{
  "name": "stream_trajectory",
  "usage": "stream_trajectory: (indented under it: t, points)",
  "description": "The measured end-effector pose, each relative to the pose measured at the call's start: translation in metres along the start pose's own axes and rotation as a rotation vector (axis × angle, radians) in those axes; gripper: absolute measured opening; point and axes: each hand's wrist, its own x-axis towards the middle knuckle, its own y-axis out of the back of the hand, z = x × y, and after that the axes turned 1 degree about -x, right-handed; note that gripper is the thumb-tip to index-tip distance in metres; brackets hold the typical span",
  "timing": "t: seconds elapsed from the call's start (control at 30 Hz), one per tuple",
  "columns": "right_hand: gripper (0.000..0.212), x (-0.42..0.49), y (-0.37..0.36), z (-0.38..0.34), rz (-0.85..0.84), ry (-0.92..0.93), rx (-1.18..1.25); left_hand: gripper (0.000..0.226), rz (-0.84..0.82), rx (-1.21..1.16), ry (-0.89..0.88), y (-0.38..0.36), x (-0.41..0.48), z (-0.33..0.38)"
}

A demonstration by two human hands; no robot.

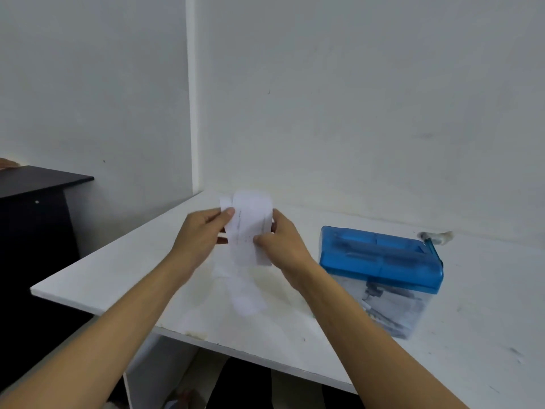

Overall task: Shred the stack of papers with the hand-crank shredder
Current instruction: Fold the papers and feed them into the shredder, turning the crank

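Gripping paper strips (250, 219) between left hand (197, 234) and right hand (286, 243), raised above white table (103, 276). Just right of hands, on table: blue hand-crank shredder (380, 255). Possibly shreds in clear bin (392, 308), blurred

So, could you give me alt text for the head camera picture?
A left hand and right hand pinch white paper slips above a white table. A blue-lidded hand-crank shredder stands to their right, untouched.
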Motion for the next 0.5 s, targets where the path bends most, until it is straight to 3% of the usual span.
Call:
stream_trajectory:
  t: [0.1,0.27,0.5]
  points:
    - [0.056,-0.002,0.011,-0.020,0.009,0.097,-0.008,0.033,-0.074,0.030,-0.037,-0.007,0.007,0.029]
    - [0.068,-0.007,0.035,-0.043,0.054,0.243,-0.006,0.027,-0.142,0.066,-0.157,-0.031,0.006,0.066]
    - [0.030,-0.025,0.109,-0.060,0.118,0.166,-0.176,0.021,-0.166,-0.032,-0.219,-0.090,0.007,0.109]
